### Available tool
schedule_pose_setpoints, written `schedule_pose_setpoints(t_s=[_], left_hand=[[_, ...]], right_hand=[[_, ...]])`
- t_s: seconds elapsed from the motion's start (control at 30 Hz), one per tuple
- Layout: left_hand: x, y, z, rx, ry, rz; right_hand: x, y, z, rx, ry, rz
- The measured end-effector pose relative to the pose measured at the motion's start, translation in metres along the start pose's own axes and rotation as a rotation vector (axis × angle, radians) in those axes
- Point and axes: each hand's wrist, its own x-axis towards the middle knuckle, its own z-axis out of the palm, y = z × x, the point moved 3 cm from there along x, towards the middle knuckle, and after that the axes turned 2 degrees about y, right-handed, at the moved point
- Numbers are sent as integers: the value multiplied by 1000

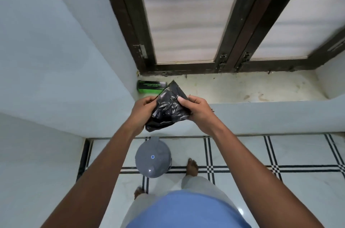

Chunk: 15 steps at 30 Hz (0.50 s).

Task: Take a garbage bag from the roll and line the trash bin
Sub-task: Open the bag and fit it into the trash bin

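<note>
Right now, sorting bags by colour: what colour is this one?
Black, glossy garbage bag, clearest in the head view.

Dark-framed window [186, 22], checked tile floor [242, 153]

No lettering can be read anywhere. The green-and-black box [151, 87] on the far sill, against the left wall, carries lines of pale print along its top face, too small and blurred to make out. The grey bin lid [153, 158] on the floor bears a small round blue-and-white emblem, also illegible.
</note>
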Motion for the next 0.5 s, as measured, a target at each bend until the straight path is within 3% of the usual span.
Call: schedule_pose_setpoints(t_s=[0.1, 0.23, 0.3, 0.4, 0.43, 0.5], left_hand=[[-30, -13, -40, -89, -197, -104], [-84, -26, -92, 13, -525, -174], [-99, -35, -114, -51, -483, -107], [-123, -50, -147, -62, -233, 17], [-133, -56, -157, -74, -210, 43], [-152, -60, -162, -40, -224, 72]], right_hand=[[-14, 11, 32, 154, 30, 29], [-39, 34, 77, 198, 138, 32], [-51, 51, 96, 119, 249, 33], [-93, 70, 132, -357, 559, -69], [-110, 76, 150, -388, 525, -123], [-138, 86, 184, -252, 253, -91]])
